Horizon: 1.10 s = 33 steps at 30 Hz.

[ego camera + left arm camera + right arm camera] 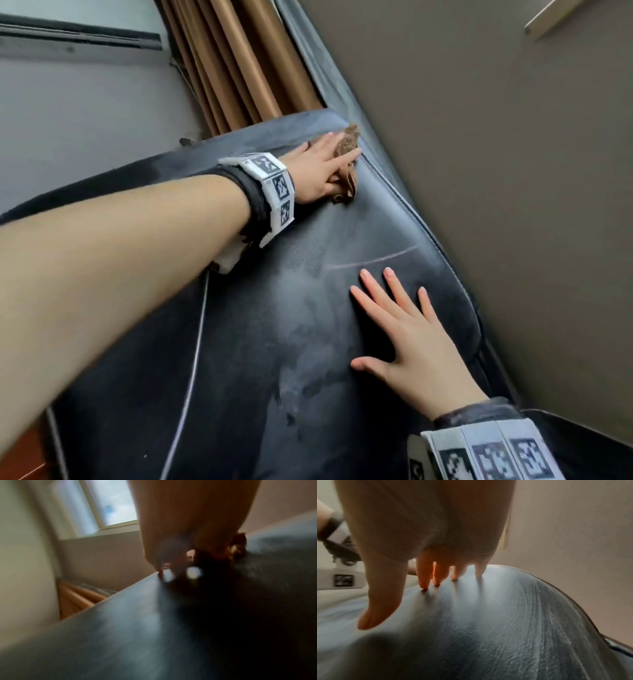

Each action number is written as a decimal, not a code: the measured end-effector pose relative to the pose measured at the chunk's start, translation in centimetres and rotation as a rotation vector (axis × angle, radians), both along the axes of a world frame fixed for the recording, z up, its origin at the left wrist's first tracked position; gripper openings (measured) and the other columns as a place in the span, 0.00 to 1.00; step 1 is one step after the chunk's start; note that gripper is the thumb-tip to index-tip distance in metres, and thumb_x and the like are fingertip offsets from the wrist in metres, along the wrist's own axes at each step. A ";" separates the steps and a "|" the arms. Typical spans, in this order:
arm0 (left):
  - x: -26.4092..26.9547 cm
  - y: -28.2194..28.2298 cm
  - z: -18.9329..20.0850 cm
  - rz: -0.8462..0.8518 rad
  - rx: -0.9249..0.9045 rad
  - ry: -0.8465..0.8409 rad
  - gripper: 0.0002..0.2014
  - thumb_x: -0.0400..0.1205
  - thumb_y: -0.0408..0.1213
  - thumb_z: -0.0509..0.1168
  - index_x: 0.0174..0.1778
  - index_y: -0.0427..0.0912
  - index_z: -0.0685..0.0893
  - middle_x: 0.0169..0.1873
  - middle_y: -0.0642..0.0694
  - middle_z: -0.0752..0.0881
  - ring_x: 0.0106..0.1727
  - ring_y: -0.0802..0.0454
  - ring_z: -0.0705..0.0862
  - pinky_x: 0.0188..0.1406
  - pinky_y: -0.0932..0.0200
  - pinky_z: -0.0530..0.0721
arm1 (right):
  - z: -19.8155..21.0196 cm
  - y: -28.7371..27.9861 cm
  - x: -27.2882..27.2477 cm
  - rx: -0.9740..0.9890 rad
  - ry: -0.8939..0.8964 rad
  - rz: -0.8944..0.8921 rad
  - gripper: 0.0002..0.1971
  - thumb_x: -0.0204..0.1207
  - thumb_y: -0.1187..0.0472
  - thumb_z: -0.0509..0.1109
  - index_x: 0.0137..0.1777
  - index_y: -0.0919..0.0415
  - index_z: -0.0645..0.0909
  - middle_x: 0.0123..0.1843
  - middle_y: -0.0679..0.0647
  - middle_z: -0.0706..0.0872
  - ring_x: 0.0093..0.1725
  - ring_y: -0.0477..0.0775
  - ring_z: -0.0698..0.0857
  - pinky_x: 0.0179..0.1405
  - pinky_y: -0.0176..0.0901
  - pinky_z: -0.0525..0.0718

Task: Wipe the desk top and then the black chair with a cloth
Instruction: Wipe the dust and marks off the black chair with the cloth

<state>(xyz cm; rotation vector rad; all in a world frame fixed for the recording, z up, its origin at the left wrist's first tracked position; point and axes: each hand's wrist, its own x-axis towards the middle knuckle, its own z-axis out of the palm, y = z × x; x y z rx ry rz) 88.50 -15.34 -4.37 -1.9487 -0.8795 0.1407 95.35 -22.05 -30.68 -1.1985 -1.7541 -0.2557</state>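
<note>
The black leather chair [274, 325] fills the head view, its surface streaked with grey wipe marks. At its far edge my left hand [322, 168] presses a crumpled brown cloth [349, 140] onto the leather, with the fingers straight over it. The blurred left wrist view shows the cloth [238, 545] bunched under that hand [188, 520] on the chair [137, 635]. My right hand [404, 329] lies flat with spread fingers on the nearer part of the chair and holds nothing. In the right wrist view its fingertips [423, 585] touch the leather [488, 628].
A brown curtain [236, 61] hangs behind the chair's far edge. A beige wall [496, 171] runs close along the chair's right side. A thin white cable [195, 342] trails from my left wristband across the chair. A window [109, 503] shows in the left wrist view.
</note>
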 end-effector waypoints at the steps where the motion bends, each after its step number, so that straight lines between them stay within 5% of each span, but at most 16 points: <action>1: 0.1 -0.1 -0.6 -0.007 -0.003 0.031 0.35 0.85 0.44 0.57 0.83 0.53 0.43 0.83 0.40 0.39 0.83 0.45 0.38 0.82 0.44 0.44 | 0.1 0.0 0.1 -0.008 -0.010 0.007 0.47 0.73 0.41 0.67 0.75 0.37 0.31 0.75 0.28 0.27 0.76 0.38 0.23 0.75 0.45 0.26; 4: -1.5 -1.3 -4.1 -0.051 -0.036 0.332 0.35 0.85 0.48 0.56 0.82 0.56 0.41 0.82 0.44 0.34 0.82 0.46 0.33 0.80 0.44 0.40 | 0.1 0.7 0.1 0.010 0.019 0.062 0.43 0.73 0.42 0.68 0.78 0.38 0.39 0.76 0.28 0.33 0.77 0.35 0.28 0.75 0.43 0.27; 7: -2.6 -1.5 -5.7 -0.074 -0.027 0.569 0.34 0.85 0.49 0.54 0.82 0.59 0.40 0.82 0.50 0.33 0.82 0.51 0.34 0.80 0.45 0.41 | -0.5 1.2 0.9 0.179 0.263 0.089 0.30 0.70 0.50 0.69 0.74 0.48 0.71 0.78 0.39 0.61 0.79 0.38 0.55 0.79 0.36 0.47; 10: -0.6 -0.2 -3.9 -0.085 0.020 0.303 0.37 0.84 0.43 0.58 0.82 0.58 0.41 0.83 0.51 0.37 0.83 0.53 0.38 0.80 0.39 0.47 | -1.3 0.9 2.5 0.340 0.518 -0.012 0.20 0.70 0.67 0.76 0.62 0.59 0.84 0.68 0.47 0.80 0.73 0.51 0.74 0.70 0.30 0.64; 13: 1.2 -0.2 -3.6 -0.059 0.002 0.018 0.36 0.85 0.46 0.58 0.83 0.56 0.42 0.83 0.46 0.39 0.83 0.50 0.38 0.80 0.36 0.47 | -1.7 0.5 3.5 0.269 0.579 0.013 0.19 0.71 0.69 0.74 0.62 0.54 0.84 0.67 0.40 0.78 0.74 0.44 0.70 0.67 0.25 0.63; 19: -6.9 -2.3 -5.4 -0.038 0.019 0.493 0.30 0.79 0.59 0.32 0.76 0.64 0.28 0.78 0.54 0.26 0.80 0.56 0.29 0.79 0.46 0.38 | -2.1 0.9 3.7 0.223 0.560 0.035 0.20 0.73 0.65 0.73 0.62 0.46 0.83 0.69 0.34 0.75 0.75 0.36 0.67 0.66 0.22 0.62; 23: -6.7 -2.4 1.7 0.235 0.179 0.186 0.35 0.86 0.50 0.51 0.73 0.62 0.27 0.81 0.46 0.31 0.83 0.50 0.36 0.80 0.43 0.45 | -2.1 0.5 4.1 0.184 0.525 0.041 0.20 0.74 0.64 0.72 0.64 0.45 0.82 0.71 0.31 0.72 0.76 0.34 0.64 0.66 0.23 0.62; 25: -7.9 -2.6 2.5 0.235 0.139 0.126 0.34 0.86 0.51 0.51 0.72 0.63 0.27 0.82 0.43 0.33 0.83 0.49 0.35 0.80 0.41 0.44 | -1.7 0.3 3.8 0.147 0.508 0.021 0.20 0.75 0.62 0.71 0.65 0.45 0.81 0.73 0.32 0.70 0.77 0.35 0.62 0.68 0.30 0.65; 28: -12.9 -3.2 -1.6 0.010 0.159 0.382 0.31 0.86 0.56 0.45 0.82 0.56 0.39 0.83 0.42 0.39 0.83 0.45 0.38 0.76 0.36 0.59 | -0.5 0.0 2.2 0.157 0.394 -0.068 0.23 0.75 0.59 0.71 0.70 0.45 0.77 0.77 0.39 0.67 0.81 0.47 0.58 0.73 0.47 0.68; 30: -14.9 -4.2 -3.5 -0.003 0.084 0.542 0.30 0.86 0.58 0.39 0.84 0.53 0.50 0.83 0.42 0.49 0.83 0.46 0.46 0.71 0.34 0.62 | -0.2 0.3 0.9 0.142 0.296 -0.026 0.27 0.75 0.57 0.70 0.75 0.44 0.71 0.80 0.38 0.61 0.81 0.44 0.48 0.78 0.59 0.56; 33: -14.1 -3.7 -0.6 0.006 0.144 0.402 0.29 0.83 0.62 0.35 0.80 0.64 0.36 0.83 0.52 0.36 0.81 0.59 0.34 0.78 0.33 0.55 | -0.9 1.3 0.1 0.140 0.166 -0.026 0.34 0.69 0.55 0.76 0.76 0.44 0.69 0.82 0.44 0.60 0.81 0.49 0.46 0.74 0.71 0.49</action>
